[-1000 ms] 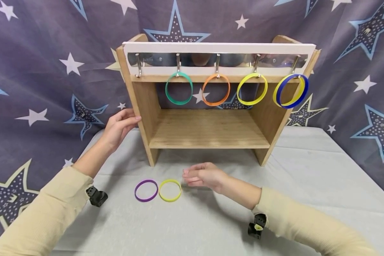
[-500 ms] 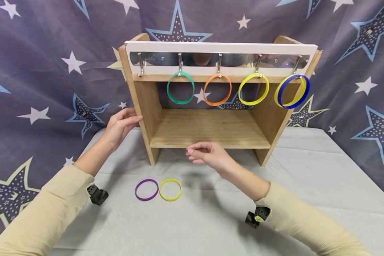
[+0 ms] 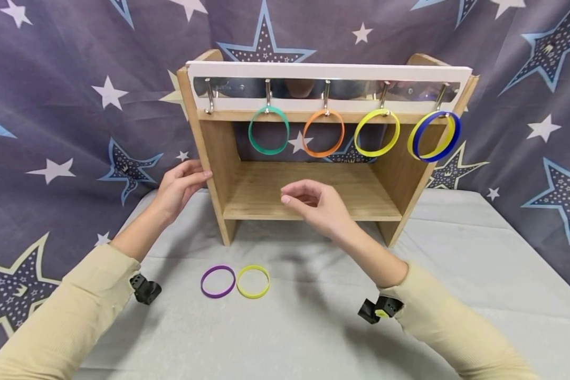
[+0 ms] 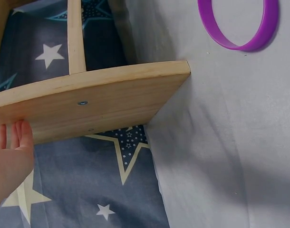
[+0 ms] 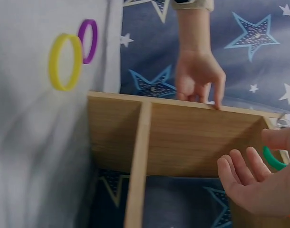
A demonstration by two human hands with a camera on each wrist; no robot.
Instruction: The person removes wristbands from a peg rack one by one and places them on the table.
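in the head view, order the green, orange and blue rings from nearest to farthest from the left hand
From the left hand, going by the head view:
1. Green ring, leftmost of the hanging rings
2. Orange ring, hanging just right of the green one
3. Blue ring, at the right end of the row

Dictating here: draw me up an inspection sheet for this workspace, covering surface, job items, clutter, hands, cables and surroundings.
Surface: pale grey cloth, lightly creased.
Job items: purple wristband and yellow wristband lie side by side on the cloth. On the wooden rack hang a green wristband, an orange wristband and a second yellow wristband; a blue wristband and a third yellow wristband share the rightmost hook. Leftmost hook: bare.
Clutter: nothing seen.
Hands: left hand touches the rack's side panel; right hand, fingers curved, holds nothing.
Cables: nothing seen.
Surroundings: star-print curtain behind and at both sides.
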